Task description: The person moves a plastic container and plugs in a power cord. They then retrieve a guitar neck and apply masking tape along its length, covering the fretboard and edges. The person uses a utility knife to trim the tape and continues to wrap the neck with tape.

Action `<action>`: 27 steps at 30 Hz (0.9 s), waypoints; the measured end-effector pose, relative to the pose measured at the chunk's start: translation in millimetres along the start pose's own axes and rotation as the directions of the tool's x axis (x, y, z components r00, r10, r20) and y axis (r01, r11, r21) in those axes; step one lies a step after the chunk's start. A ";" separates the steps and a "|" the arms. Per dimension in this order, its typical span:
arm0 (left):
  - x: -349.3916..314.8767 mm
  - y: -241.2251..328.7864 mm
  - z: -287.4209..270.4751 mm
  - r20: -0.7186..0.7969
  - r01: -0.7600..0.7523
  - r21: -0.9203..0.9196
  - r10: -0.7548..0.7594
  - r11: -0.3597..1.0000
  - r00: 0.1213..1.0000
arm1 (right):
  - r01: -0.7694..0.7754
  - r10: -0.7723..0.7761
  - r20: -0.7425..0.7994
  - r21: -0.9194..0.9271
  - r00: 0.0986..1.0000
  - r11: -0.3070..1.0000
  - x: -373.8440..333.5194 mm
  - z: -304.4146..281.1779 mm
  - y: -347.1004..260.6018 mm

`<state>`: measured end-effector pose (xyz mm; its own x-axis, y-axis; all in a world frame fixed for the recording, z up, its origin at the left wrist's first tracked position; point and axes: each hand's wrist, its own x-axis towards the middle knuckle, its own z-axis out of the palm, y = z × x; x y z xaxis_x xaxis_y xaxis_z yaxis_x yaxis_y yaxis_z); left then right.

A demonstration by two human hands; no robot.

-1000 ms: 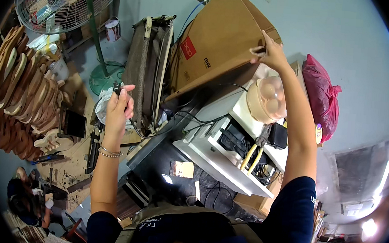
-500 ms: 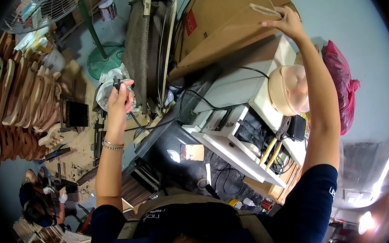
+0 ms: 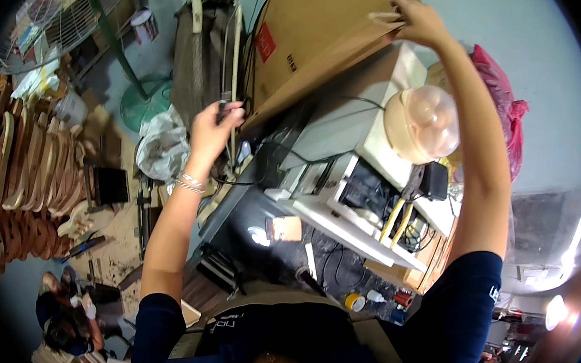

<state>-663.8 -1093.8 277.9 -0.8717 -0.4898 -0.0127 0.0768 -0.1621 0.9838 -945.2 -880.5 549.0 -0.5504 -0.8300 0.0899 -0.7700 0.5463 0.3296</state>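
My left hand (image 3: 211,134), a bracelet at its wrist, is closed on a small black cable plug (image 3: 224,110) in front of the large cardboard box. A black cable (image 3: 239,182) runs below that hand toward the dark workbench. At the upper right, my raised right hand (image 3: 419,24) grips the edge of the brown cardboard box (image 3: 322,37), beside a small folded flap. The box leans at a slant behind a white cabinet (image 3: 339,131). Under my right forearm stands a cream tub with a clear domed lid (image 3: 431,124).
An open white drawer (image 3: 342,223) juts over the dark bench, with yellow-handled pliers (image 3: 396,220) at it. A green-based fan (image 3: 145,105), a white plastic bag (image 3: 163,145) and stacked wooden pieces (image 3: 30,154) are at left. Another person (image 3: 64,324) works at the lower left.
My left hand has moved right and slightly up with the plug, now before the box. My right hand has shifted slightly left and up along the box edge. The view has shifted a little.
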 end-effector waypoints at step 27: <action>19.4 62.2 77.9 0.159 -0.405 0.541 0.384 0.737 0.910 | -0.367 0.311 0.250 0.225 0.917 0.903 102.8 43.1 101.2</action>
<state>-713.7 -1046.7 352.7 -0.8403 -0.3719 0.3944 0.1479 0.5427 0.8268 -1093.6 -905.7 551.1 -0.8247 -0.5634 -0.0500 -0.5655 0.8230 0.0531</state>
